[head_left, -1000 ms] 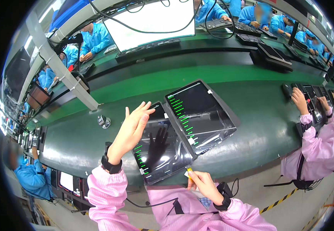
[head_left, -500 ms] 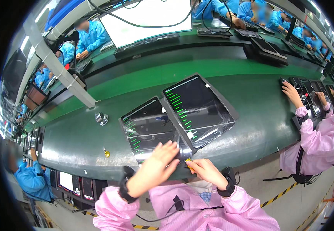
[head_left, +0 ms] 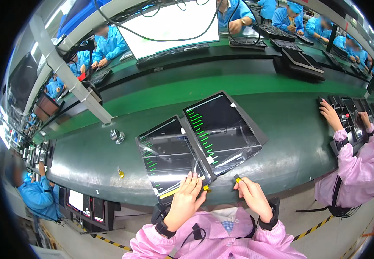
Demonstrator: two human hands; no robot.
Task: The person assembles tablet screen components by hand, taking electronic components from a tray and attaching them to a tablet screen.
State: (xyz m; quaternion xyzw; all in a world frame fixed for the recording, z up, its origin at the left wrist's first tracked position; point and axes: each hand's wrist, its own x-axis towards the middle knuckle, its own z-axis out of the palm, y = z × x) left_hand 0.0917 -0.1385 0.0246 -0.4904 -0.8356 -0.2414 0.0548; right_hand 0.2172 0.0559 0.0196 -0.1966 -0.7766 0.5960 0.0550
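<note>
My left hand (head_left: 187, 202) lies flat with its fingers stretched over the near edge of the left tablet-like screen (head_left: 165, 149). A yellow strip (head_left: 169, 192) runs along that edge, partly under my fingers. By my thumb, a yellow tab (head_left: 206, 188) sticks out at the screen's near right corner. My right hand (head_left: 253, 197) is to the right, apart from the screen, pinching a small black-and-yellow piece (head_left: 237, 178) whose kind I cannot make out. A second screen (head_left: 221, 129) in a dark tray lies tilted beside the first; both show green marks.
On the green table (head_left: 87, 151) at left stand a shiny metal object (head_left: 117, 136) and a small yellow piece (head_left: 121, 173). A large monitor (head_left: 169, 30) is at the back. A co-worker in pink (head_left: 355, 168) works at the right, near dark trays (head_left: 346, 112).
My right hand has moved right, away from the screen's corner, with the small piece. My left hand has come down flat on the near edge, where a yellow strip now shows.
</note>
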